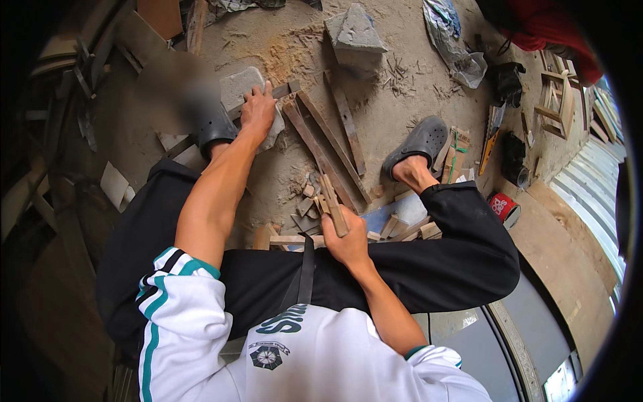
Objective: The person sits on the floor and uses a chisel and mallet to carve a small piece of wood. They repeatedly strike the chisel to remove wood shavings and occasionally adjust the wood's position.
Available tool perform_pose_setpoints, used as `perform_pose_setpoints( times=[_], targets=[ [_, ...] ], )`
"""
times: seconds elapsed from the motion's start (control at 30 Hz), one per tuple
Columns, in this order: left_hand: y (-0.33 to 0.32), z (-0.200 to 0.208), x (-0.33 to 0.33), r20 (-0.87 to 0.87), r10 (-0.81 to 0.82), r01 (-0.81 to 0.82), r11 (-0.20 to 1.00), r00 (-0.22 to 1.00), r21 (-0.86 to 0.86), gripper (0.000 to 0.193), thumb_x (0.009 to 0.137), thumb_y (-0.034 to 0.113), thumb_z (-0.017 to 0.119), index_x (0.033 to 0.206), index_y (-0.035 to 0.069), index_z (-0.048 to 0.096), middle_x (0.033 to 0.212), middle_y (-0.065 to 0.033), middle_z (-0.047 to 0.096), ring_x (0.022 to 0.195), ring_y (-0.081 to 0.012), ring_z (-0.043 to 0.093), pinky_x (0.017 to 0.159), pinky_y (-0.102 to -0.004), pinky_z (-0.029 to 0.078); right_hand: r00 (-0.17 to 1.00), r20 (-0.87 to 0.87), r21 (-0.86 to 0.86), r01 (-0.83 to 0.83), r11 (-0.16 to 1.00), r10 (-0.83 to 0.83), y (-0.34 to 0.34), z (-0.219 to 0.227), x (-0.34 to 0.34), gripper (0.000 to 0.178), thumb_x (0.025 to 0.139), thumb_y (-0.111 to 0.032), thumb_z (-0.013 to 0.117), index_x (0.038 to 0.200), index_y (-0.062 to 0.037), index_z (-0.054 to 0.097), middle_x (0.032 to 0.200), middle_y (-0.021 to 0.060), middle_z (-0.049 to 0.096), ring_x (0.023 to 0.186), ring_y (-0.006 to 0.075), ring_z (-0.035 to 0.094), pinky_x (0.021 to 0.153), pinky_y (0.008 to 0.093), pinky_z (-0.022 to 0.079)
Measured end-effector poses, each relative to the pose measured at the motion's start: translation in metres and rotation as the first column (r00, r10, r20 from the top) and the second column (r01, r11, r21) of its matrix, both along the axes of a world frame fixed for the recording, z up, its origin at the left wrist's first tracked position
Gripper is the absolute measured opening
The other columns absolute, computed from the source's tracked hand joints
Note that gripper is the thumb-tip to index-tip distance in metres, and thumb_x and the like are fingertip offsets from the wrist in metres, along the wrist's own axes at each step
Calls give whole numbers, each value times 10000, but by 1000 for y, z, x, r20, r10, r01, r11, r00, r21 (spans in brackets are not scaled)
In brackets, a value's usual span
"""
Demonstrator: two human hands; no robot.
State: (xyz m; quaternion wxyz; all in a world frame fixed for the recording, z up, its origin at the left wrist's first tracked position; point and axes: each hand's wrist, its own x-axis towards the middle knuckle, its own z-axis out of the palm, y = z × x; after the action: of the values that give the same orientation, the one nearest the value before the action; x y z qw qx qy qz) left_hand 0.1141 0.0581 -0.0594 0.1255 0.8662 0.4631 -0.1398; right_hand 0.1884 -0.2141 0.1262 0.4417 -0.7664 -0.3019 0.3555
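Observation:
My left hand (259, 112) reaches forward and grips a dark wooden strip (287, 90), which lies across a pale concrete block (242, 86) beside my left shoe. My fingers are bent over the strip, and part of it is hidden under them. Close to my lap, my right hand (346, 236) is closed round a short light-brown piece of wood (329, 201) that points up and forward. Its lower end is inside my fist, so I cannot make out whether it is one piece or several. Between my feet, long brown wooden strips (318, 151) lie on the ground.
Small wood offcuts (308, 201) lie near my right hand. A rough concrete lump (355, 37) stands ahead. Right of my right shoe (416, 146) are a handsaw (491, 141) and a red can (504, 209). A person's red sleeve (556, 33) shows at the upper right.

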Motion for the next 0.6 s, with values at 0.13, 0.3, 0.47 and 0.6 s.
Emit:
perform_pose_setpoints(
  times=[0.13, 0.3, 0.47, 0.6],
  targets=[
    [-3, -7, -2, -14, -13, 13, 1000, 1000, 0, 560, 950, 281, 583, 1429, 56, 399, 1149, -224, 512, 1026, -436, 562, 742, -458, 584, 995, 13, -123, -92, 988, 95, 55, -56, 16, 104, 813, -79, 583, 826, 22, 603, 641, 240, 568, 607, 385, 638, 564, 445, 469],
    [-2, -9, -6, 34, -13, 12, 998, 999, 55, 545, 957, 281, 571, 1424, 57, 402, 1127, -225, 525, 1001, -438, 574, 757, -482, 571, 999, 9, -6, -47, 999, 47, 14, -8, -2, 135, 817, -104, 591, 772, 23, 574, 628, 237, 558, 577, 396, 605, 551, 431, 460],
    [-4, -19, -5, 7, -7, 6, 998, 1000, 58, 542, 959, 288, 567, 1422, 57, 406, 1133, -225, 526, 1017, -444, 566, 768, -489, 565, 996, -7, -163, -88, 983, 88, 47, -39, 10, 123, 809, -95, 586, 762, 18, 572, 641, 237, 572, 608, 384, 624, 572, 425, 475],
    [-6, -5, -6, 23, -3, 3, 1000, 1000, 19, 538, 926, 144, 546, 1435, 38, 408, 1151, -229, 516, 1025, -429, 558, 745, -462, 580, 998, 30, -88, -58, 994, 61, 48, -32, 5, 133, 801, -89, 587, 728, 19, 565, 629, 234, 567, 559, 376, 595, 555, 429, 460]
  ],
)
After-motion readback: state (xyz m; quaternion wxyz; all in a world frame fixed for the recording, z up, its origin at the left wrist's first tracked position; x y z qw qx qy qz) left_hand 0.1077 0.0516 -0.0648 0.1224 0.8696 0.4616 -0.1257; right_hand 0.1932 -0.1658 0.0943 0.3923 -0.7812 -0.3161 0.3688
